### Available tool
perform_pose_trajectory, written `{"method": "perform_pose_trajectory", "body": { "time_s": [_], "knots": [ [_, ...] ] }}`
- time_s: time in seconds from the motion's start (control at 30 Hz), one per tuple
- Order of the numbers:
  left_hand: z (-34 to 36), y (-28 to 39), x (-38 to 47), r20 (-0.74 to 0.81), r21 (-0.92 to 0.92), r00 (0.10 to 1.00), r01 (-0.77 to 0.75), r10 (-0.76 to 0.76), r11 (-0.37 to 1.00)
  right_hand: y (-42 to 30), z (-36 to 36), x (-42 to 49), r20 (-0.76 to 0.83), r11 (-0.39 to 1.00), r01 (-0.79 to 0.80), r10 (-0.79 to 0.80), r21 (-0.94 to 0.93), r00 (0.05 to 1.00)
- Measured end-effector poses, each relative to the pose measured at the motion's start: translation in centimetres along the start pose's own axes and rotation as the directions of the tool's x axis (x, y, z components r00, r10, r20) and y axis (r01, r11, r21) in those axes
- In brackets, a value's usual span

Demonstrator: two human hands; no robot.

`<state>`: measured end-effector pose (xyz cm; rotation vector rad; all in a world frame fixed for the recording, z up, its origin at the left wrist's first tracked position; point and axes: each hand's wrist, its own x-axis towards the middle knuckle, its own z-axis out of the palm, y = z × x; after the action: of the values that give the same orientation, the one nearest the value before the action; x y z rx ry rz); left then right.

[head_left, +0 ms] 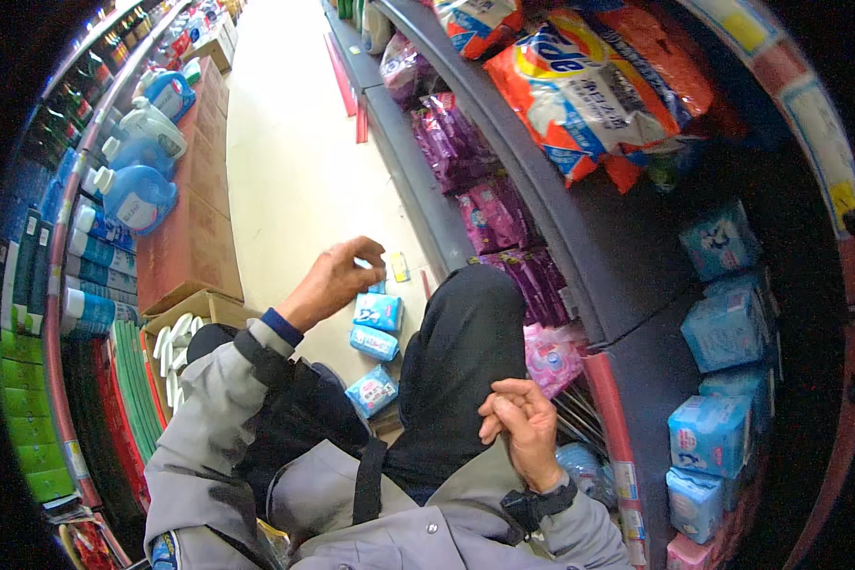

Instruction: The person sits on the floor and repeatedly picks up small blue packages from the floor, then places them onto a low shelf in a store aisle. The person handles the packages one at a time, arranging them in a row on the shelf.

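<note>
My left hand (338,278) is raised over the aisle floor, fingers bent, just above the far end of a row of small blue plastic-wrapped packs. A bit of blue shows below its fingertips; whether they touch it I cannot tell. Nearer me in that row lie a blue pack (378,312), another blue pack (374,343) and a third (372,391) between my knees. My right hand (524,427), fingers curled, hovers beside my knee near the right shelf, and no object shows in it. More blue packs (710,434) stand in stacks on that shelf.
Tide detergent bags (577,92) lie on the right shelf, with purple packs (456,142) and a pink pack (552,360) lower down. Cartons (199,185) line the left side, below blue jugs (139,199). An open box (217,306) holds white items. A yellow-and-white tag (400,267) lies on the floor.
</note>
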<state>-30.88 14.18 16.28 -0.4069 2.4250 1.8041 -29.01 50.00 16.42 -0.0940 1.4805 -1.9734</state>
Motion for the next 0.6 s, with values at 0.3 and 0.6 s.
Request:
{"method": "perform_pose_trajectory", "body": {
  "time_s": [0.3, 0.6],
  "knots": [
    [3.9, -11.7, 1.1, 0.401, 0.728, 0.883, -0.146, -0.243, 0.670, -0.6, 1.0, 0.2, -0.067, 0.997, -0.050, 0.046, -0.064, 0.997],
    [8.7, -24.7, 0.7, 0.365, 0.864, 0.931, -0.335, -0.008, 0.375, -1.6, 1.5, 0.5, -0.157, 0.984, -0.174, 0.166, -0.040, 0.974]
  ]
}}
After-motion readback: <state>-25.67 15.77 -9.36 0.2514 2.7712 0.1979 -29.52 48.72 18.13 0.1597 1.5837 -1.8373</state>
